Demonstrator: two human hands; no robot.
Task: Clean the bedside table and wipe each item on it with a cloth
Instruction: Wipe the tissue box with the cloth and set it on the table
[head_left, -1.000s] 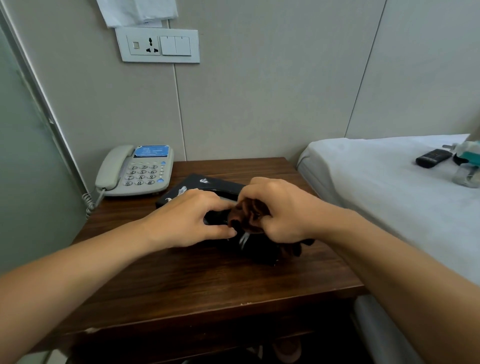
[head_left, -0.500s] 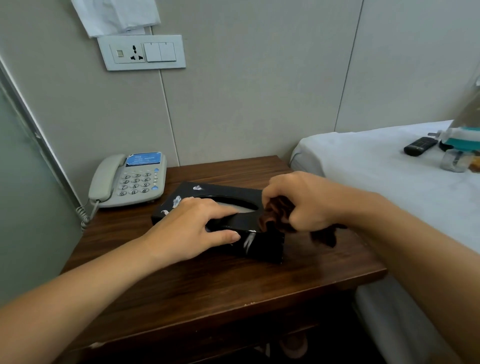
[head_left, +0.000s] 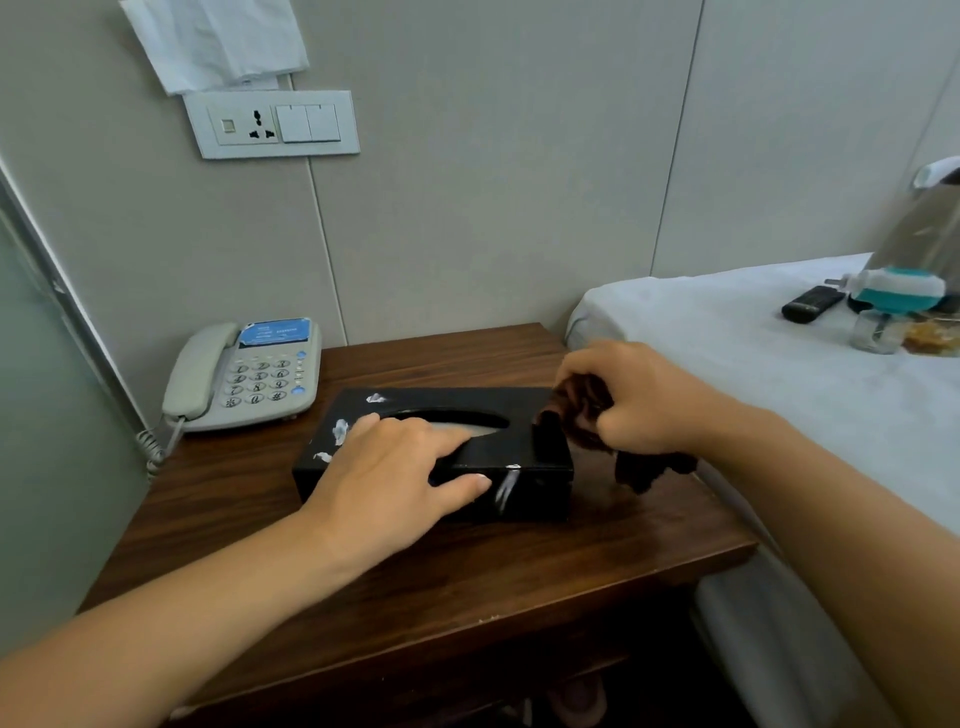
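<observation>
Dark wood desk (head_left: 395, 587) fills the near view, front edge closest to camera, both forearms coming in over it. L hand (head_left: 387, 470) lies on top of the black tissue box (head_left: 524, 488), w/ fingers laid across the box top next to the oval slot and thumb down over the near side face; grip grasps the box, pinning it to the desk. Box sits about mid-desk, long side facing the camera, white marks on its top & front. R hand (head_left: 631, 400) is at the box's right end, grip clenched round a bunched dark brown cloth (head_left: 579, 410); cloth touches the top right corner of the box, and a loose tail hangs below the wrist down toward the desk.

Behind the box, at the back-left corner of the desk, a grey-white phone (head_left: 244, 379), handset in cradle, blue label above the keypad, coiled cord dropping off the left edge. Right of the desk, a bed w/ white sheet (head_left: 753, 364); further back on it a black remote (head_left: 812, 303), a small glass jar (head_left: 875, 332) and a teal-and-white item, blurred. On the wall above the phone, a socket/switch plate (head_left: 270, 123) w/ white paper (head_left: 218, 41) hanging over its top edge.
</observation>
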